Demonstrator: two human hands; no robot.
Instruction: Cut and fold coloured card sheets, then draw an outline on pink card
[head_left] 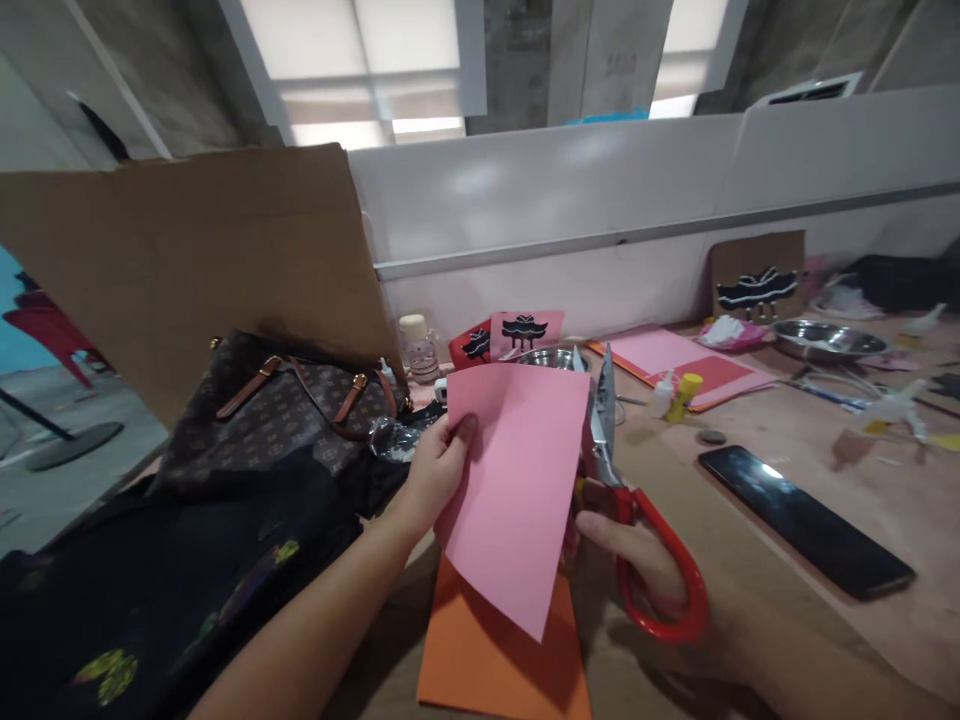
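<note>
- The fingers of the left hand are pinched on the left edge of the pink sheet, as seen from the head; the thumb is laid over the near face and the other fingers are hidden behind it.
- The left forearm is stretched up and forward from the bottom edge, with the wrist nearly in line with it.
- The pink sheet is held up in front, tilted, above the orange paper, by which the table is partly covered.
- The right hand is wrapped about the red handles of the scissors; its thumb is seen inside a loop, and its other fingers are partly hidden.
- The right forearm is brought in from the lower right corner, and the scissors are pointed upward.
- The blades are slightly parted beside the sheet's right edge; whether paper is caught between them cannot be told.
</note>
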